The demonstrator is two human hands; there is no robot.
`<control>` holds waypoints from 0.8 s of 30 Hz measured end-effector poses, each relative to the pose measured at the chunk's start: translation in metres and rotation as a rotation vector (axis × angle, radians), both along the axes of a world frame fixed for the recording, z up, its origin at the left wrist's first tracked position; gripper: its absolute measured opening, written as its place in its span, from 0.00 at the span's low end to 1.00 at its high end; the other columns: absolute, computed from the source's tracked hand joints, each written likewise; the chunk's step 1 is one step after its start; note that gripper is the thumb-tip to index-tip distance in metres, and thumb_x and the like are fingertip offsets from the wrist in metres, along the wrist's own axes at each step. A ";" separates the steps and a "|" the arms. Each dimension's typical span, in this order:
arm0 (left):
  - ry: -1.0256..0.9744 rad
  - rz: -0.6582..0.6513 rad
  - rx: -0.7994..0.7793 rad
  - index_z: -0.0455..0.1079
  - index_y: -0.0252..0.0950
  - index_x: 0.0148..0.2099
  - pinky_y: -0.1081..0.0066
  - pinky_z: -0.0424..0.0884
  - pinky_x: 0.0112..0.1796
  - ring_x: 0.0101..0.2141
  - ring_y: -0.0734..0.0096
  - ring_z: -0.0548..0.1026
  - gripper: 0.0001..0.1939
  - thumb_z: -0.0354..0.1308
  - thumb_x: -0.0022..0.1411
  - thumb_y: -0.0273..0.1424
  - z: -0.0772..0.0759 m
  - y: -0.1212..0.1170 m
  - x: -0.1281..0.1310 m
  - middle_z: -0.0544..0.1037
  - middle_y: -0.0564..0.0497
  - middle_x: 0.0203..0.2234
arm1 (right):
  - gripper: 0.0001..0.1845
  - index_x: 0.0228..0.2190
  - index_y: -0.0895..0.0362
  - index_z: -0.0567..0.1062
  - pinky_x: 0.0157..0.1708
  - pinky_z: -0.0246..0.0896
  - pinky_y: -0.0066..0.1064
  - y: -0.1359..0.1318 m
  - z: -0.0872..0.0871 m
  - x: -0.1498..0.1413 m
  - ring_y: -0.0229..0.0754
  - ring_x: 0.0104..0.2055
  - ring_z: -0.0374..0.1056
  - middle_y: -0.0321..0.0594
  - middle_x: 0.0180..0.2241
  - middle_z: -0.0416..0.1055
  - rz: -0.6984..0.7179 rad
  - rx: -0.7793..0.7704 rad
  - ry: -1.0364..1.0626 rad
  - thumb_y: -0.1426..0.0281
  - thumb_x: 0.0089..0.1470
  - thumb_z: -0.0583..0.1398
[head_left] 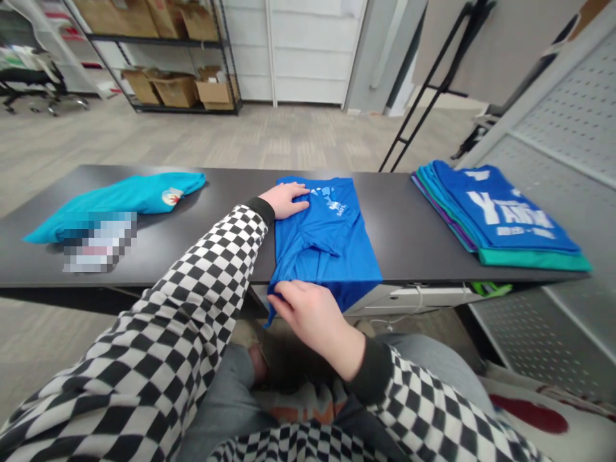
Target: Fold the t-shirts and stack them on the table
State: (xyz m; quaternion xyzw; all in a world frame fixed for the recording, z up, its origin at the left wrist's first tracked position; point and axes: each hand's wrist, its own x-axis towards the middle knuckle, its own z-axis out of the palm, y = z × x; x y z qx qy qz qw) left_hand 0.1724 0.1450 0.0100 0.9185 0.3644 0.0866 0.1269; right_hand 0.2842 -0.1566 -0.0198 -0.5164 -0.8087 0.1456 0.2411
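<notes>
— Dark bench [235, 189] in an office: who is at it, and with what?
— A person in black-and-white checkered sleeves [202, 282] handles a blue shirt [332, 239] with bare hands. Nearest the viewer, the right hand [312, 314] works at the bench's front edge, its thumb and forefinger together, clamped on a near corner of the cloth.

— Where exactly does the shirt lie?
— Across the middle of the bench, creased and partly folded, with its near part hanging over the front edge by a white drawer front [409, 298]. A light-blue print shows toward its far end.

— And the left hand [289, 200]?
— Farther in, it rests palm down on the shirt's far left side, the thumb a little apart from the fingers, lying on the fabric rather than gripping it.

— What flanks the scene?
— At left, a pixelated item [101, 242], its details hidden, sits just in front of a turquoise garment [115, 197] bearing a small print. At right, a stack of folded shirts [505, 212] shows white lettering on blue, beside a perforated panel [568, 135].

— Beyond the bench?
— Patterned carpet [269, 141], then black shelving [158, 42] stocked with cardboard boxes [176, 90], next to white cabinets [312, 58].
</notes>
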 end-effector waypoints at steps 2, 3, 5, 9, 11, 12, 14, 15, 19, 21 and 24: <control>-0.002 0.000 -0.004 0.67 0.40 0.80 0.51 0.50 0.78 0.80 0.53 0.59 0.40 0.51 0.76 0.54 0.000 0.001 -0.001 0.63 0.42 0.80 | 0.15 0.40 0.53 0.82 0.42 0.69 0.35 0.000 -0.009 0.004 0.47 0.41 0.81 0.43 0.37 0.84 0.017 0.014 0.053 0.62 0.79 0.60; -0.003 -0.003 -0.004 0.67 0.41 0.80 0.50 0.50 0.78 0.80 0.54 0.59 0.40 0.51 0.76 0.54 0.000 0.001 -0.001 0.64 0.43 0.80 | 0.15 0.40 0.53 0.83 0.43 0.69 0.36 -0.001 -0.013 0.007 0.47 0.41 0.81 0.44 0.38 0.84 0.029 0.016 0.102 0.64 0.79 0.59; -0.009 -0.008 -0.005 0.67 0.41 0.80 0.51 0.51 0.78 0.80 0.54 0.59 0.39 0.52 0.76 0.54 0.000 0.002 -0.002 0.64 0.43 0.80 | 0.12 0.44 0.52 0.84 0.46 0.71 0.37 -0.005 -0.020 0.011 0.48 0.43 0.82 0.45 0.41 0.86 0.047 0.006 0.254 0.67 0.78 0.60; -0.028 -0.008 -0.008 0.68 0.40 0.79 0.52 0.51 0.79 0.79 0.53 0.60 0.40 0.52 0.75 0.54 0.000 0.001 -0.003 0.66 0.43 0.79 | 0.06 0.43 0.51 0.86 0.48 0.72 0.38 -0.015 -0.026 0.013 0.47 0.44 0.82 0.42 0.42 0.87 -0.016 -0.200 0.730 0.68 0.71 0.65; -0.037 -0.004 -0.014 0.69 0.37 0.79 0.53 0.51 0.79 0.79 0.53 0.60 0.41 0.52 0.75 0.54 0.001 0.000 -0.003 0.66 0.41 0.79 | 0.04 0.39 0.51 0.84 0.41 0.70 0.36 -0.019 -0.026 0.010 0.44 0.37 0.78 0.38 0.35 0.83 -0.109 -0.386 1.024 0.64 0.64 0.70; -0.043 -0.002 -0.016 0.69 0.36 0.79 0.54 0.51 0.79 0.79 0.53 0.61 0.41 0.52 0.74 0.54 0.001 0.000 -0.003 0.66 0.40 0.78 | 0.06 0.37 0.52 0.82 0.37 0.67 0.34 -0.021 -0.026 0.007 0.42 0.33 0.74 0.35 0.32 0.80 -0.164 -0.461 1.166 0.64 0.60 0.72; -0.051 0.002 -0.018 0.69 0.33 0.79 0.55 0.52 0.79 0.79 0.52 0.61 0.42 0.53 0.74 0.54 0.002 -0.001 -0.004 0.67 0.39 0.78 | 0.10 0.34 0.52 0.77 0.31 0.58 0.30 -0.023 -0.025 0.004 0.37 0.28 0.64 0.29 0.27 0.71 -0.259 -0.562 1.396 0.66 0.53 0.73; -0.051 0.004 -0.018 0.69 0.34 0.78 0.54 0.52 0.79 0.79 0.51 0.61 0.42 0.53 0.74 0.54 0.002 -0.002 -0.004 0.67 0.39 0.78 | 0.10 0.33 0.52 0.75 0.30 0.55 0.30 -0.025 -0.024 0.002 0.36 0.27 0.60 0.27 0.25 0.67 -0.290 -0.599 1.474 0.67 0.52 0.72; -0.038 0.014 -0.025 0.69 0.39 0.79 0.49 0.50 0.79 0.79 0.50 0.60 0.40 0.53 0.74 0.54 0.003 -0.001 -0.005 0.66 0.42 0.79 | 0.13 0.36 0.52 0.73 0.31 0.57 0.30 -0.030 -0.017 0.000 0.37 0.28 0.62 0.27 0.25 0.66 -0.323 -0.762 1.584 0.64 0.53 0.70; -0.034 0.014 -0.029 0.69 0.39 0.79 0.49 0.50 0.79 0.80 0.52 0.59 0.40 0.53 0.74 0.54 0.002 -0.001 -0.004 0.65 0.42 0.79 | 0.21 0.42 0.52 0.73 0.34 0.63 0.32 -0.032 -0.016 -0.001 0.39 0.29 0.67 0.29 0.26 0.71 -0.290 -0.847 1.529 0.55 0.57 0.72; -0.031 0.020 -0.032 0.69 0.41 0.79 0.49 0.49 0.79 0.80 0.54 0.59 0.39 0.54 0.74 0.54 0.000 0.001 -0.004 0.66 0.43 0.79 | 0.33 0.46 0.53 0.74 0.34 0.65 0.34 -0.029 -0.021 -0.003 0.40 0.28 0.69 0.30 0.26 0.74 -0.196 -0.900 1.366 0.43 0.54 0.75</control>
